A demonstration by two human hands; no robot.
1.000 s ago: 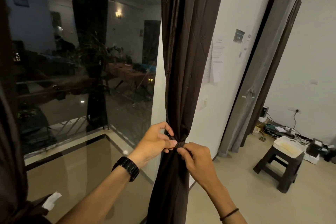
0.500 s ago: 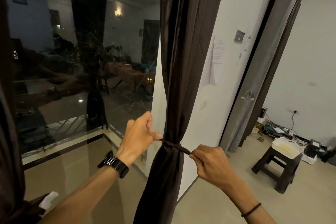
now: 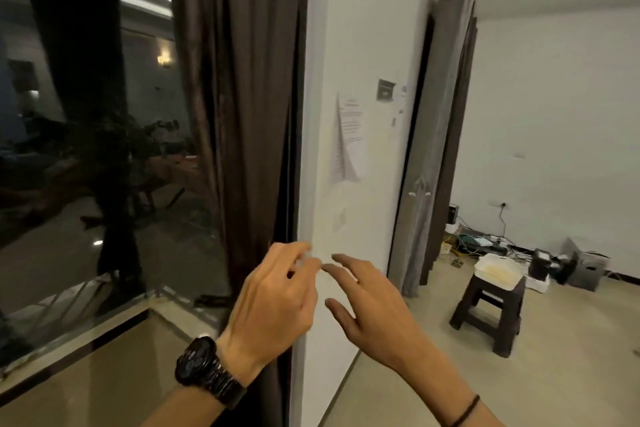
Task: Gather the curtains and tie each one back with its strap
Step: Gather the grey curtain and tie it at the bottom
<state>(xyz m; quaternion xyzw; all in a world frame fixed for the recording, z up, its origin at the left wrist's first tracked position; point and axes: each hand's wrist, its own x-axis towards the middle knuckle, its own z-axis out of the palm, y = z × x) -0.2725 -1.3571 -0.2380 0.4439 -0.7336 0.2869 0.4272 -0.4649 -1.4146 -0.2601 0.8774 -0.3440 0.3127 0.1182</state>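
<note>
Both hands off the fabric now. Left hand (image 3: pixel 273 302), black watch (image 3: pixel 207 371) on the wrist, loosely curled with fingers half open and blurred, holding nothing, hovering just in front of the dark brown curtain (image 3: pixel 242 121); contact with the fabric not discernible. Right hand (image 3: pixel 374 308) open, fingers spread, empty, in front of the white wall (image 3: pixel 363 28), thin black band (image 3: pixel 465 411) on its wrist. Fingertips of the two hands near each other, not touching. Half a second ago: each hand pinching one end of the strap and pulling it taut across the gathered curtain; since then both ends released, hands drawn back toward the camera, view swung right and closer to the wall. Curtain hanging bunched in narrow vertical folds between the window glass (image 3: pixel 86 149) on the left and the wall edge on the right; strap not visible, waist of the bundle hidden behind the left hand. Second curtain (image 3: pixel 440 149), grey-brown, gathered against the far side of the wall, with a tie near mid-height. Dark stool (image 3: pixel 488 315) with a white tray (image 3: pixel 498 276) on top, far right on the floor.
</note>
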